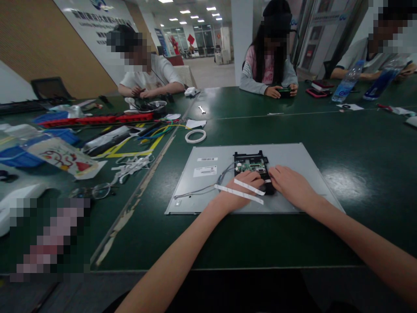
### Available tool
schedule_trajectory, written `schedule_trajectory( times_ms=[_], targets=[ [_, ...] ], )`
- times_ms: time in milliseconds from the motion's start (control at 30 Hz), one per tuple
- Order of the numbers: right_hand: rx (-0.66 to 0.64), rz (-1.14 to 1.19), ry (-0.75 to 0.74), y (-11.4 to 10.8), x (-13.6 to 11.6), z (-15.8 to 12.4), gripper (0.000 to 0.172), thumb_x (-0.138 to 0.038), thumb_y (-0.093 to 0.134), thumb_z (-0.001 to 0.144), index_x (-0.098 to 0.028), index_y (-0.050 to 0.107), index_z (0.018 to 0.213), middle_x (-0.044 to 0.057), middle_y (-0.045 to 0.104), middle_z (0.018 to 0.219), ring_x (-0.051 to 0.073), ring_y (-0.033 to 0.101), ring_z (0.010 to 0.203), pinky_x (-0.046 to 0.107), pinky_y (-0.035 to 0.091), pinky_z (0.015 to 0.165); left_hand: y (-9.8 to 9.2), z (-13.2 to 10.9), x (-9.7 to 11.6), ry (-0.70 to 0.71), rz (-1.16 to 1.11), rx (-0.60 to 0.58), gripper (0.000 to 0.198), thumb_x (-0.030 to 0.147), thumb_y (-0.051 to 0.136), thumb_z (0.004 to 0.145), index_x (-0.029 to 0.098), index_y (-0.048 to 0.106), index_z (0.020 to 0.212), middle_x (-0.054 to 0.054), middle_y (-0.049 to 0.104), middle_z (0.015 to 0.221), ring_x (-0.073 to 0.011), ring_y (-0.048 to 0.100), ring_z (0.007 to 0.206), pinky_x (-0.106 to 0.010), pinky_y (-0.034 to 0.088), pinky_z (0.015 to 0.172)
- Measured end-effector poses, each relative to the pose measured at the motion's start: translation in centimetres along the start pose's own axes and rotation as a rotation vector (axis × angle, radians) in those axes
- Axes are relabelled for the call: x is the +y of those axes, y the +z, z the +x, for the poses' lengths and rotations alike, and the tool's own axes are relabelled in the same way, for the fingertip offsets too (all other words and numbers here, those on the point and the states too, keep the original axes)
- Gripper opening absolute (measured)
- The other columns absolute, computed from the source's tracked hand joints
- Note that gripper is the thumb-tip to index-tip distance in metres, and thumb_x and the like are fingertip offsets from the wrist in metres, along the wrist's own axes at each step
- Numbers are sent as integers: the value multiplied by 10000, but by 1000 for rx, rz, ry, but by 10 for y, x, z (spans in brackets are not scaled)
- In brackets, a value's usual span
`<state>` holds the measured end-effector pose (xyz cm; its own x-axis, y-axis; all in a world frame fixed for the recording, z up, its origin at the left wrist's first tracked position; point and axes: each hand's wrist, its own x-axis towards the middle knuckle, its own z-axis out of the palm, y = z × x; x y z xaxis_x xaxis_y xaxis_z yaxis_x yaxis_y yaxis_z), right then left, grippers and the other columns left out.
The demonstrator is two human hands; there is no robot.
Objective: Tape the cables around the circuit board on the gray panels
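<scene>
Gray panel, long axis crosswise, left hand and right hand at black frame (grips unclear)

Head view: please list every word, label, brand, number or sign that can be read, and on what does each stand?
No text can be read with certainty.
Barcode label on the gray panel: too small.
White label below it, same panel: too small.
Wall sign: characters too blurred.
Pink shirt: lettering too blurred.
</scene>
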<state>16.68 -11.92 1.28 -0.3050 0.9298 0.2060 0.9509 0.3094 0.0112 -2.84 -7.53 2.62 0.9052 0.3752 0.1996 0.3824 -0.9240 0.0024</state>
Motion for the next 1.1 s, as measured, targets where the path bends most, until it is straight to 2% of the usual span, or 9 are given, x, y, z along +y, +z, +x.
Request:
schedule_trajectory(
  times_ms=[467, 667, 1100],
  targets=[
    [11, 61, 3, 3, 4, 0, 102, -164, 402, 864, -169, 498, 898, 69, 556, 846, 191, 525, 764, 290, 336, 596, -3, 0, -6, 79, -78, 49, 234, 186, 378, 916, 155, 553, 1069, -92, 558, 1068, -164, 531, 1001, -324, 415, 898],
    [4, 128, 11, 1, 5, 0, 124, -160, 399, 861, -163, 517, 897, 58, 548, 820, 160, 509, 724, 276, 312, 589, -1, -1, -6, 61, -54, 65, 211, 187, 389, 916, 165, 563, 1034, -79, 557, 1046, -161, 535, 973, -329, 427, 873],
    [10, 254, -3, 3, 11, 0, 110, -200, 407, 871, -176, 514, 878, 45, 550, 844, 149, 503, 717, 272, 323, 596, -2, -2, -8, 59, -37, 24, 223, 207, 435, 906, 194, 555, 1094, -66, 554, 1074, -157, 535, 974, -318, 423, 866]
  ],
)
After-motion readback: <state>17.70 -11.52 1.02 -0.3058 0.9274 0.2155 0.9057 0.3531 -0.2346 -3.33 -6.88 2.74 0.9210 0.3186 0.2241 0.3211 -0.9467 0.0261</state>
